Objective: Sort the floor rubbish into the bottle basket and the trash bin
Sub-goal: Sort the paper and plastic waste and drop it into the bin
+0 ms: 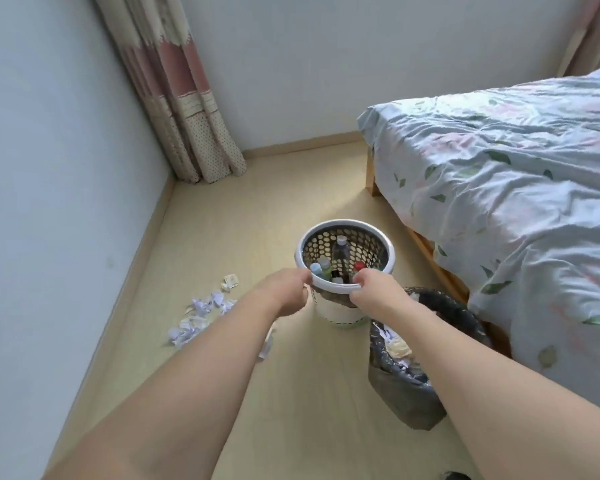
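A white perforated bottle basket (343,226) stands on the wooden floor in the middle of the view, with several bottles (341,249) upright inside. My left hand (288,289) grips its near rim on the left, and my right hand (374,289) grips the near rim on the right. Just to the right and nearer stands the trash bin (409,393), lined with a dark bag and holding crumpled paper. A heap of crumpled paper scraps (201,313) lies on the floor by the left wall.
A bed (506,188) with a pale floral cover fills the right side, its wooden frame close behind the bin. A curtain (187,126) hangs in the far left corner. One paper scrap (265,348) lies under my left forearm.
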Demonstrator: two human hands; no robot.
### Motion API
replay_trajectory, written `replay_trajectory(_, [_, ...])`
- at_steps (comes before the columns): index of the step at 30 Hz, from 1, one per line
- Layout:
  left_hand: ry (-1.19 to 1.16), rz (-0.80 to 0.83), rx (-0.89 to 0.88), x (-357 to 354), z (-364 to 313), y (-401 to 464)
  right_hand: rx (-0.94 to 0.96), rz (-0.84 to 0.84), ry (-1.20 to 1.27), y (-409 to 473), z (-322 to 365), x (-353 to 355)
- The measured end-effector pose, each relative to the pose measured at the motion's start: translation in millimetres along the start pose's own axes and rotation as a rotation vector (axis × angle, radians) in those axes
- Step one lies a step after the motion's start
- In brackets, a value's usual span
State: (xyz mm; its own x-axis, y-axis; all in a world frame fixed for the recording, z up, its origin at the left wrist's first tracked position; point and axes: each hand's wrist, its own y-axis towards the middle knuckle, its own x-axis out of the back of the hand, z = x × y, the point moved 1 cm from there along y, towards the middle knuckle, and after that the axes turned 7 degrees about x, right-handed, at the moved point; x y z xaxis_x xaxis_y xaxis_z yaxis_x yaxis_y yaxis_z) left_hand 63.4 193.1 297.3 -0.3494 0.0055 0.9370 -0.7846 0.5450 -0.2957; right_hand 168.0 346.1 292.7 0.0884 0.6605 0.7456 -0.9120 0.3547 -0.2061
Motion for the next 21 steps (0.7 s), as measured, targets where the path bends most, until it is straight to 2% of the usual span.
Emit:
replay_trajectory(8, [-0.125, -0.026, 0.314, 21, 227, -63, 0.227, 0.191, -0.067, 20, 157, -132])
replay_trajectory(13, [-0.226, 0.016, 0.467, -10, 337, -75, 0.237, 0.286, -0.131, 58, 200, -209])
replay_trajectory(21, [-0.333, 0.085, 0.539, -87, 426, 9, 0.228, 0.329, -0.249, 181, 213, -295])
